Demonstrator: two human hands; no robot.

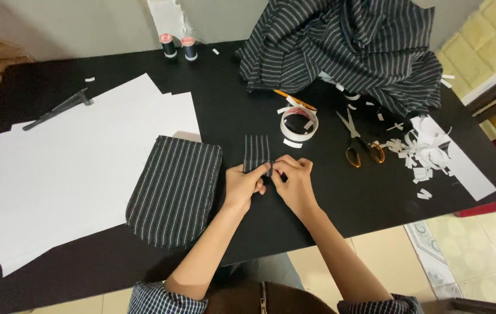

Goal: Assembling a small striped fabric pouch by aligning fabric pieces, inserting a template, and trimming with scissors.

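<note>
A small strip of dark striped fabric [257, 150] lies on the black table [236, 110]. My left hand [243, 185] pinches its near end from the left. My right hand [295, 179] pinches the same end from the right, fingers curled close against the left hand. Just left of my hands lies a larger striped fabric piece [173, 189] with rounded lower corners, flat on the table and partly over white paper.
Large white paper sheets [68, 157] cover the table's left. A tape roll [299, 123], scissors with orange handles [357, 142] and paper scraps [422, 152] lie to the right. A heap of striped cloth [352, 46] and two thread spools [178, 46] sit at the back.
</note>
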